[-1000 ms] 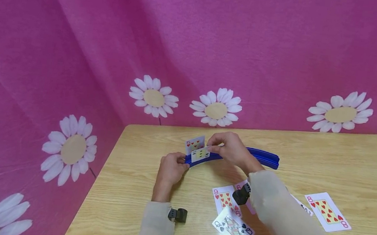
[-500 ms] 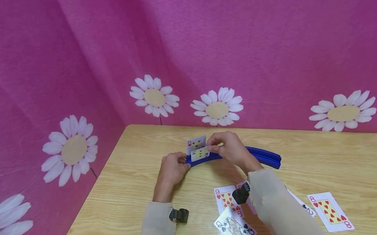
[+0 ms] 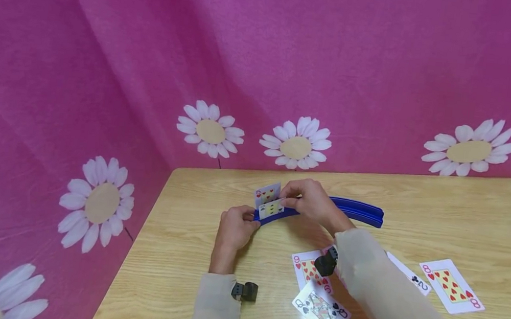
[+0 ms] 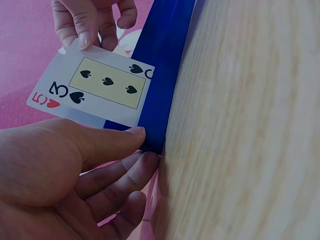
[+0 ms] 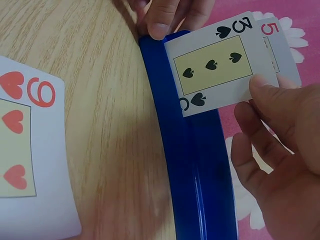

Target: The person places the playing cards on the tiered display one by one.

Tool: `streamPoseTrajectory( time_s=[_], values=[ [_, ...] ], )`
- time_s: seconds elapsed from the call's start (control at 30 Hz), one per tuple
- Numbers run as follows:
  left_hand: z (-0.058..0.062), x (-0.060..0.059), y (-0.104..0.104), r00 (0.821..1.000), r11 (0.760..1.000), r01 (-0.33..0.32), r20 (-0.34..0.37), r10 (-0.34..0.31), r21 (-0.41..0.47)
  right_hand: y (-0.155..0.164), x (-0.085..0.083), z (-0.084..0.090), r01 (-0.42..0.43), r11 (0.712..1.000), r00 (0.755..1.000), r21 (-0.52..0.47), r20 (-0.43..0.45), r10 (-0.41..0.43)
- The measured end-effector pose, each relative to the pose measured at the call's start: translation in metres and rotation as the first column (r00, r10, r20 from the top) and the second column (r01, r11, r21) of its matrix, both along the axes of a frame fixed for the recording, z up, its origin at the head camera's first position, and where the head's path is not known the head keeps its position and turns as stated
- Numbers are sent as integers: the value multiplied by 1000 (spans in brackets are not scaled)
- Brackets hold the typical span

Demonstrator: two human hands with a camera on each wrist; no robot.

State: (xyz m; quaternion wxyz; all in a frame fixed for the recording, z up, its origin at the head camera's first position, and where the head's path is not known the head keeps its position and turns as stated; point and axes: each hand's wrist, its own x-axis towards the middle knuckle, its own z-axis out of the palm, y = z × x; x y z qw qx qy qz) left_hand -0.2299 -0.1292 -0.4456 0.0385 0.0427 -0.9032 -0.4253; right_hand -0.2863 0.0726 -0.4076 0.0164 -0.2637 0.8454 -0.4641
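A curved blue card holder [image 3: 357,211] stands on the table near its back edge. My left hand [image 3: 234,229] grips the holder's left end between thumb and fingers, as the left wrist view shows. The three of spades [image 5: 212,65] stands in a front slot of the holder at that end. My right hand [image 3: 309,200] pinches this card by its upper right corner. Behind it stands the five of hearts [image 3: 267,193], partly covered by the three.
On the wooden table [image 3: 172,254] in front of the holder lie a nine of hearts [image 3: 307,267] and a queen of spades [image 3: 321,312] overlapping it. Farther right are a two of clubs [image 3: 415,278], partly under the right sleeve, and an eight of hearts [image 3: 451,286]. A pink flowered cloth [image 3: 360,77] hangs behind.
Both hands keep their hold on the holder and the three of spades, hardly moving. The whole view has shifted slightly, so the loose cards appear a little farther right.
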Motion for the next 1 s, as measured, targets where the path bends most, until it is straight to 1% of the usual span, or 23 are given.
streamPoseTrajectory(
  time_s=[0.33, 0.6, 0.8, 1.0],
  values=[
    [1, 1, 2, 1000, 1000, -4, 8, 4, -6, 2, 1, -1, 9, 1000, 999, 2, 39, -9],
    [1, 1, 2, 1000, 1000, -1, -4, 1, -11, 5, 4, 1, 46, 999, 995, 22, 87, -48],
    [1, 1, 3, 1000, 1000, -7, 12, 7, -14, 11, 6, 1, 51, 998, 995, 23, 89, -53],
    [1, 1, 2, 1000, 1000, -1, 4, 1, -10, 16, 9, 6, 48, 998, 994, 35, 96, -51]
  ],
)
